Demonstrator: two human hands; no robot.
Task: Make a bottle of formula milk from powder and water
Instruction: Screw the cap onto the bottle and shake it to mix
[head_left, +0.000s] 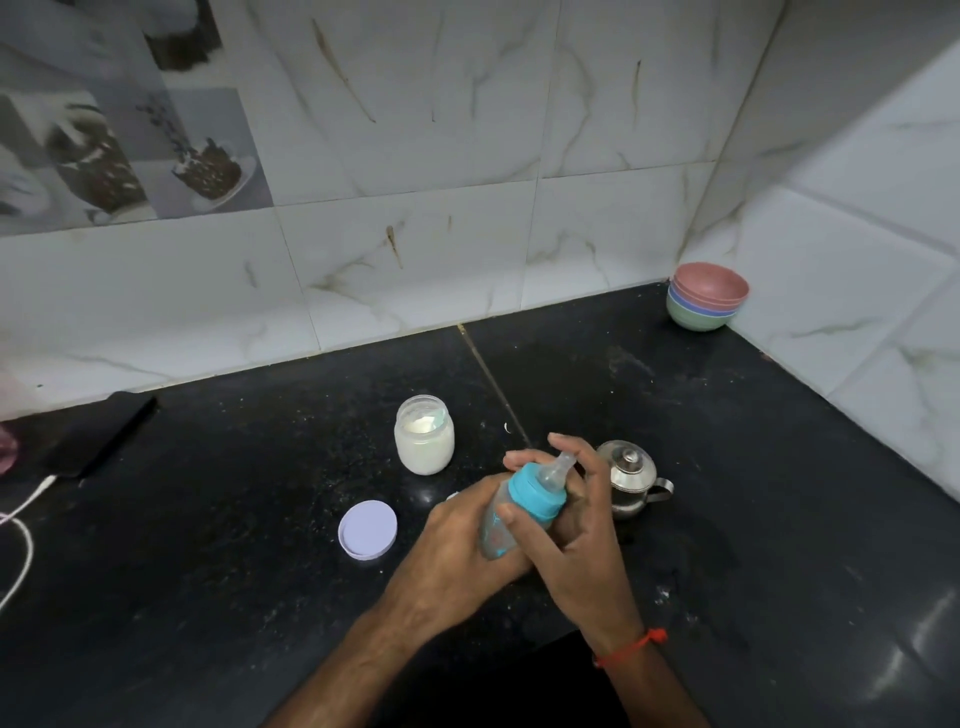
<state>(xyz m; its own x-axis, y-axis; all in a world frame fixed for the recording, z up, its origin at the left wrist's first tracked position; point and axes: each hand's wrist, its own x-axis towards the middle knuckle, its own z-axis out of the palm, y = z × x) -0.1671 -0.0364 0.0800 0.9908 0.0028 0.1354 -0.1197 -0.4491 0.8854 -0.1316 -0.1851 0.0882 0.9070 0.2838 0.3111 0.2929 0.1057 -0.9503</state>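
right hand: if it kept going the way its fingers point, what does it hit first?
Probably nothing soon. The right hand, holding the baby bottle at its teal collar, has fingers pointing up-left toward the back wall. The powder jar sits left of that line, the steel pot right. Depth unclear.

Over a black speckled stone counter (260, 519), the left hand (457, 540) and right hand (571, 535) grip a tilted clear baby bottle (496, 535) with blue collar and teat. Behind stand an open glass jar of white powder (424, 441), its white lid (368, 529) and a small steel lidded pot (631, 480).
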